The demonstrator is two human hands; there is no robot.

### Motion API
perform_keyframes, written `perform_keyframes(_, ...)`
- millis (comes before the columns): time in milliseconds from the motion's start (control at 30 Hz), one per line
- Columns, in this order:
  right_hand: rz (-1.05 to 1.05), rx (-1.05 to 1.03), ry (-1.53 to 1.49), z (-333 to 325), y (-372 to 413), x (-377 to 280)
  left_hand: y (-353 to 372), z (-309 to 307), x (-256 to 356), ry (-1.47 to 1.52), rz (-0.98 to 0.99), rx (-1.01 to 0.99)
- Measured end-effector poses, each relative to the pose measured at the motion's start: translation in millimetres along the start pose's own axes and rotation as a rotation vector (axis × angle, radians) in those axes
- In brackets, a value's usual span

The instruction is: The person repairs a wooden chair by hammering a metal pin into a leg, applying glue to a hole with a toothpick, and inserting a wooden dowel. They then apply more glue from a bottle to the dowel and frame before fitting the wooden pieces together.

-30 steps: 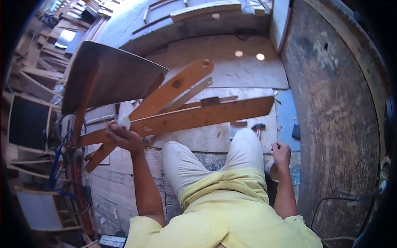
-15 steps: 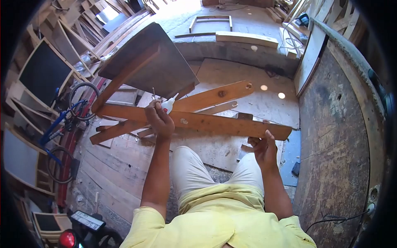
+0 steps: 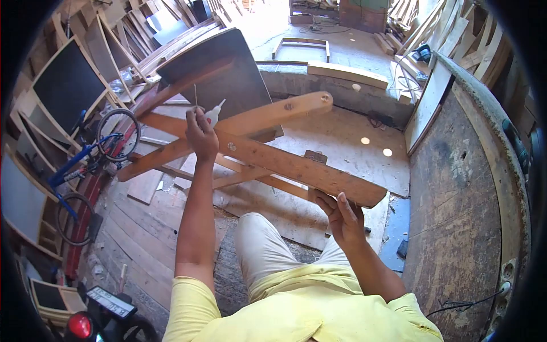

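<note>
My left hand [image 3: 202, 134] is closed round a small white bottle [image 3: 215, 113] with a pointed nozzle, and a thin stick [image 3: 195, 94] rises from the same fingers. Below it runs a long brown wooden board [image 3: 285, 162], part of a chair-like wooden frame with crossed legs. Near the board's right end, my right hand [image 3: 345, 219] grips the lower edge, thumb in front and fingers partly hidden. A second board [image 3: 273, 112] crosses behind the first. A dark flat panel [image 3: 222, 74] tilts up at the frame's far left.
A blue bicycle [image 3: 85, 162] and leaning panels [image 3: 71, 91] stand at the left. A motorbike's red light [image 3: 80, 325] shows at the lower left. On the right is a worn wooden bench side [image 3: 456, 199]. A pale beam [image 3: 347, 74] lies on the ledge ahead.
The frame has turned, its right end dropping nearer to me and the crossed board rising. My left hand has moved up and left with the bottle; my right hand has shifted down and left.
</note>
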State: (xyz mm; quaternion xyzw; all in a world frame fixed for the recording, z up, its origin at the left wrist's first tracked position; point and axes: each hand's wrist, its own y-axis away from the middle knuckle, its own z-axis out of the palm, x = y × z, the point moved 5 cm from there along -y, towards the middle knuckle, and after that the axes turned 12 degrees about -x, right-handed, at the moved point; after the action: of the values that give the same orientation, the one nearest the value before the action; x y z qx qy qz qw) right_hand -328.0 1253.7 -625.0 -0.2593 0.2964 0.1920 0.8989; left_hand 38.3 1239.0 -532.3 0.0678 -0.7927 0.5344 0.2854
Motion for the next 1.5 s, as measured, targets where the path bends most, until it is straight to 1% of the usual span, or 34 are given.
perform_keyframes(33,-0.003,0.023,0.003,2,-1,3,-9,4,0,-0.006,0.021,0.000)
perform_keyframes(100,-0.008,-0.001,0.048,7,-1,9,-23,17,-4,0.058,-0.014,-0.010)
perform_keyframes(167,0.005,0.016,-0.016,8,-3,15,-43,32,-5,0.022,0.012,-0.079)
perform_keyframes(233,-0.003,0.008,-0.008,6,-6,17,-54,48,-8,0.000,0.006,-0.085)
perform_keyframes(300,-0.010,0.053,-0.020,2,-11,13,-63,63,-9,-0.008,0.007,-0.172)
perform_keyframes(433,0.008,0.051,-0.043,-4,-29,13,-63,65,-26,-0.008,0.012,-0.168)
perform_keyframes(467,0.000,0.036,-0.043,-8,-36,11,-61,65,-27,-0.076,0.007,-0.179)
perform_keyframes(500,-0.008,0.048,-0.040,-15,-37,9,-59,65,-25,-0.080,0.011,-0.173)
perform_keyframes(567,-0.004,0.065,-0.045,-28,-29,11,-46,67,-23,-0.060,-0.017,-0.250)
perform_keyframes(600,-0.009,0.073,-0.049,-35,-26,11,-41,69,-17,-0.120,-0.045,-0.279)
perform_keyframes(633,-0.012,0.088,-0.053,-42,-22,10,-36,69,-15,-0.122,-0.042,-0.281)
perform_keyframes(700,-0.006,0.052,-0.053,-48,-20,7,-25,67,-9,-0.115,0.002,-0.201)
perform_keyframes(767,0.008,0.054,-0.003,-45,-14,9,-20,61,-4,-0.082,-0.011,-0.208)
perform_keyframes(833,-0.015,0.054,0.024,-43,-12,11,-22,54,-6,0.045,-0.005,-0.172)
perform_keyframes(900,-0.016,0.056,0.046,-42,-10,16,-25,55,-11,0.049,-0.056,-0.188)
perform_keyframes(967,-0.029,0.023,0.086,-41,-15,22,-38,57,-17,0.120,0.022,-0.079)
perform_keyframes(1033,-0.002,0.003,0.073,-22,-24,22,-55,56,-20,0.086,-0.030,-0.131)
perform_keyframes(1067,-0.012,0.028,0.065,-14,-30,21,-64,58,-23,0.072,-0.036,-0.120)
perform_keyframes(1100,-0.024,0.056,0.057,-9,-35,22,-73,62,-23,0.072,0.022,-0.102)
perform_keyframes(1133,-0.037,0.059,0.062,-7,-39,21,-80,65,-22,0.074,0.079,-0.085)
perform_keyframes(1267,-0.067,0.093,0.071,0,-61,9,-102,79,-23,0.055,0.066,-0.114)
perform_keyframes(1333,-0.078,0.104,0.069,-3,-72,9,-108,84,-24,-0.008,0.073,-0.135)
perform_keyframes(1500,-0.104,0.099,0.128,-11,-84,2,-111,90,-23,0.020,0.035,-0.177)
